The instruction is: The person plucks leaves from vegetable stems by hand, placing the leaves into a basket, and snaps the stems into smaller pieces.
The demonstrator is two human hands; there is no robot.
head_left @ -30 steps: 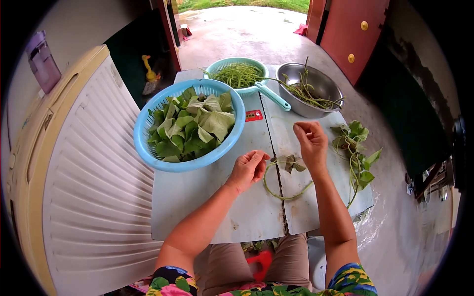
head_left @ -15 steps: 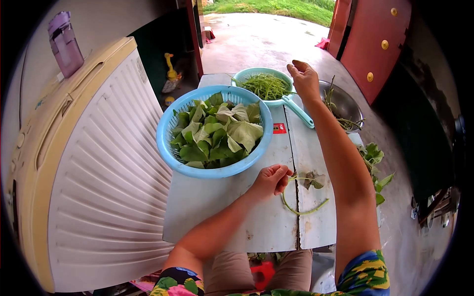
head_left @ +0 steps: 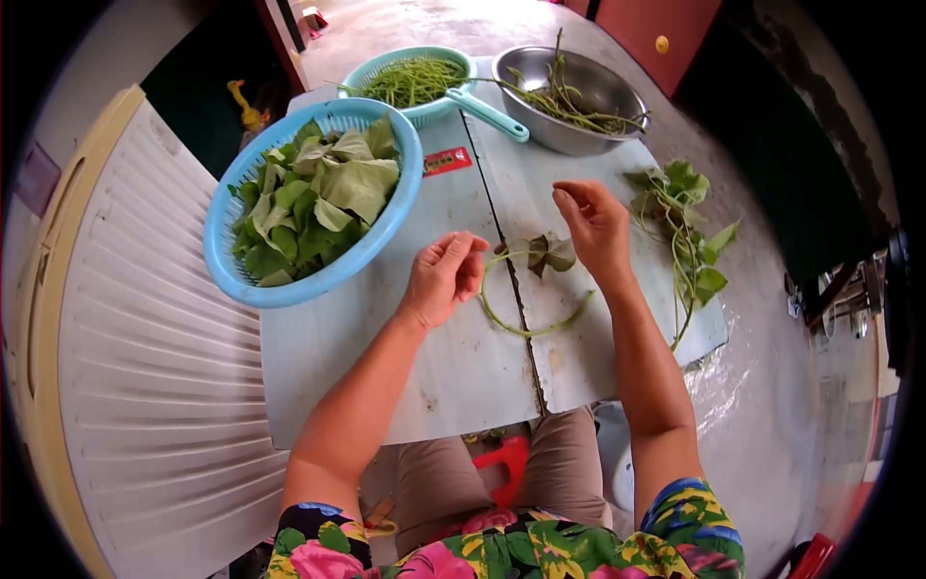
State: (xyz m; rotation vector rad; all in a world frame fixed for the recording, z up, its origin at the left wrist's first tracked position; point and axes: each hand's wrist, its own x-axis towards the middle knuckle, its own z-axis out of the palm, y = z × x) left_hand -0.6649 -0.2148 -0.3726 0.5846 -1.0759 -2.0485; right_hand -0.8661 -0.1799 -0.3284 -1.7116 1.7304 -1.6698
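My left hand [head_left: 447, 277] is over the middle of the table, thumb pressed to curled fingers; what they hold, if anything, is hidden. Just right of it, a curved green stem [head_left: 540, 333] with a wilted leaf [head_left: 553, 253] lies across the table seam. My right hand [head_left: 596, 227] hovers right of that leaf, thumb and forefinger slightly apart, nothing visible between them. A blue plastic basket [head_left: 410, 193] full of green leaves [head_left: 333, 188] stands on the left. Behind it, a pale green colander [head_left: 470, 68] holds thin green stems [head_left: 415, 82].
A steel bowl [head_left: 569, 140] with longer stems [head_left: 569, 101] stands at the back right. Leafy vines [head_left: 685, 232] lie along the table's right edge. A red packet [head_left: 447, 161] lies beside the basket. A ribbed white panel [head_left: 145, 338] stands left of the table [head_left: 347, 376].
My right hand has come back from near the steel bowl toward the stem. My left hand has drawn slightly left, away from the stem. The view has shifted right and down.
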